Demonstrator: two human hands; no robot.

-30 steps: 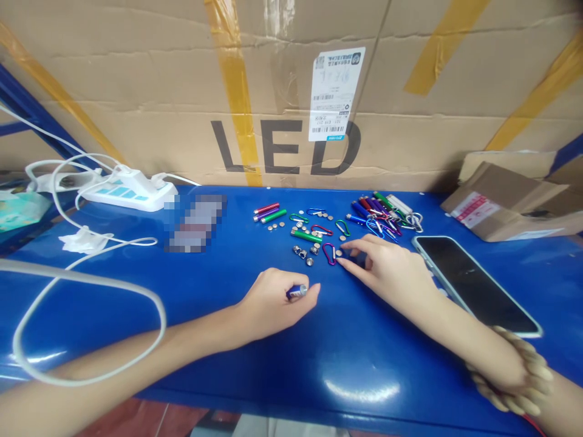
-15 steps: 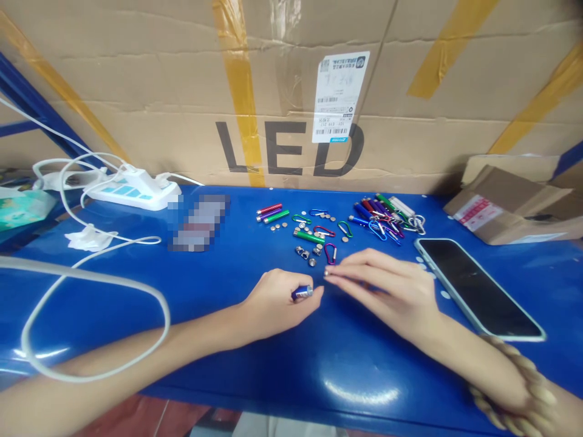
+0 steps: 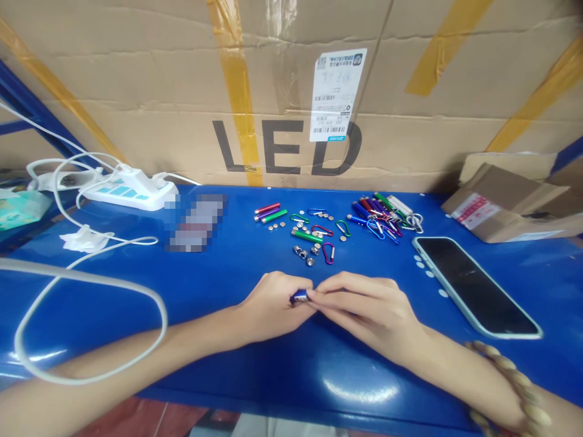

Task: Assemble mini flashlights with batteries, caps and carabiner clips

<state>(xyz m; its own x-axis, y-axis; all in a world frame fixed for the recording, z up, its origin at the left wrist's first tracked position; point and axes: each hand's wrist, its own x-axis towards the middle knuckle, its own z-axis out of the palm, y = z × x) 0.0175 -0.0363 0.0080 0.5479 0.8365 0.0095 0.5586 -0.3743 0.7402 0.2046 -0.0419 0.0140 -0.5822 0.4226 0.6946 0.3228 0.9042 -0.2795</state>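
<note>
My left hand (image 3: 272, 303) is curled around a small blue flashlight tube (image 3: 299, 297), its open end pointing right. My right hand (image 3: 364, 306) pinches its fingertips against that open end; whatever they hold is too small to make out. Both hands rest on the blue table (image 3: 228, 285). Just beyond them lie a purple carabiner clip (image 3: 328, 252), several silver caps (image 3: 305, 254), a green flashlight tube (image 3: 306, 237) and scattered coin batteries (image 3: 276, 227).
A pile of coloured flashlights and clips (image 3: 386, 213) lies at the back right. A phone (image 3: 473, 284) lies face up to the right. A white power strip (image 3: 122, 189) and looping cable (image 3: 91, 285) fill the left. Cardboard boxes (image 3: 505, 200) stand behind.
My right hand drew back from the parts near the purple clip and came left to meet the tube's open end. My left hand stayed put with the tube.
</note>
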